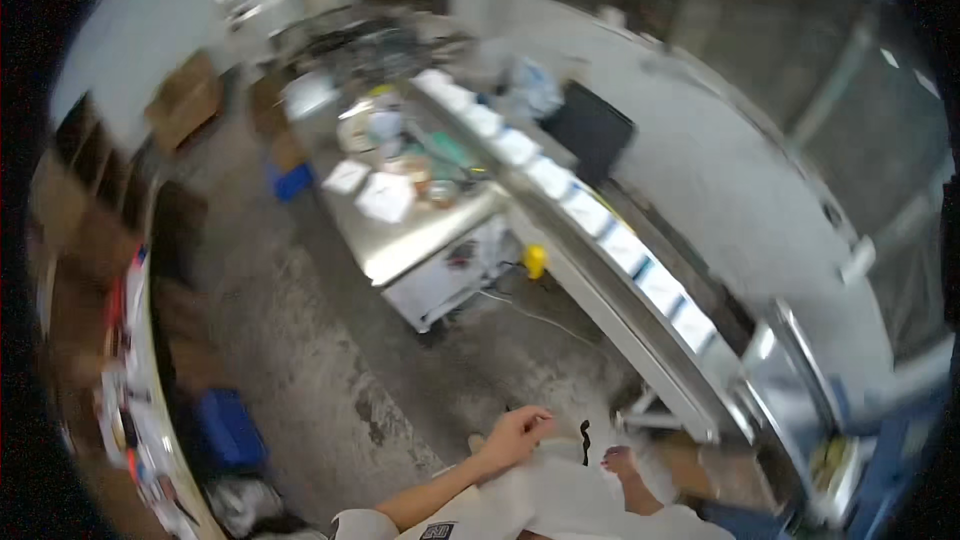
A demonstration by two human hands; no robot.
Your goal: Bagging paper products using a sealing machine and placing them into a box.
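Note:
My left hand (515, 438) hangs in front of my light-coloured clothing at the bottom of the head view. Its fingers are loosely bent and apart, and no object shows in them. Lower and to the right is my right hand (618, 461), small and smeared by motion, so its fingers cannot be made out. A short dark wavy cord (585, 442) shows between the two hands. Neither hand touches the long conveyor (625, 340) ahead to the right, which carries a row of several white boxes (550, 179).
A metal worktable (400, 252) with papers and small containers stands ahead, beside the conveyor. A yellow object (535, 261) sits near its corner. Left are a cluttered table (160, 420), a blue bin (232, 427) and cardboard boxes (185, 100). A thin cable (540, 318) crosses the floor.

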